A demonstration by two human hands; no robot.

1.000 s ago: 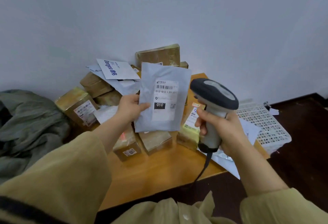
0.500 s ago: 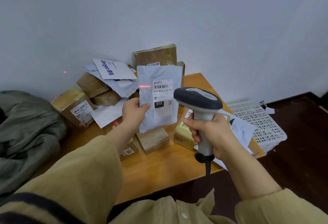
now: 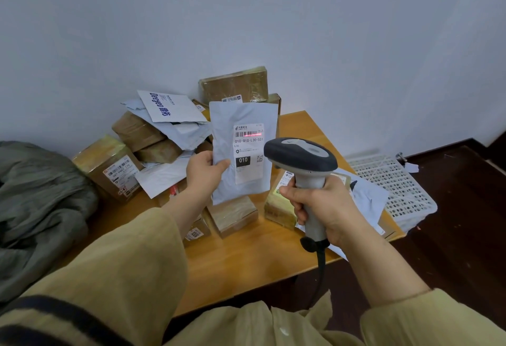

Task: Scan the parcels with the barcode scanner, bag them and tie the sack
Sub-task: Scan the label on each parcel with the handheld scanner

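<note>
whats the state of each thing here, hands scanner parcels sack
grey mailer, held upright, label toward camera
left hand, pinches the mailer's edge
barcode scanner, on, red line across the mailer's barcode
right hand, grips the scanner handle
sack, crumpled, lying slack
cardboard boxes, taped shut, piled on table

A grey poly mailer (image 3: 241, 115) is held upright above the wooden table (image 3: 246, 258), with a red scan line (image 3: 253, 135) across its label's barcode. The dark-headed barcode scanner (image 3: 301, 155) points at it. Other parcels (image 3: 142, 132) are heaped on the table's far side. A grey-green sack (image 3: 41, 203) slumps beside its left edge.

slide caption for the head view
Left hand holds a grey mailer; right hand aims the scanner, red line on its barcode.
</note>
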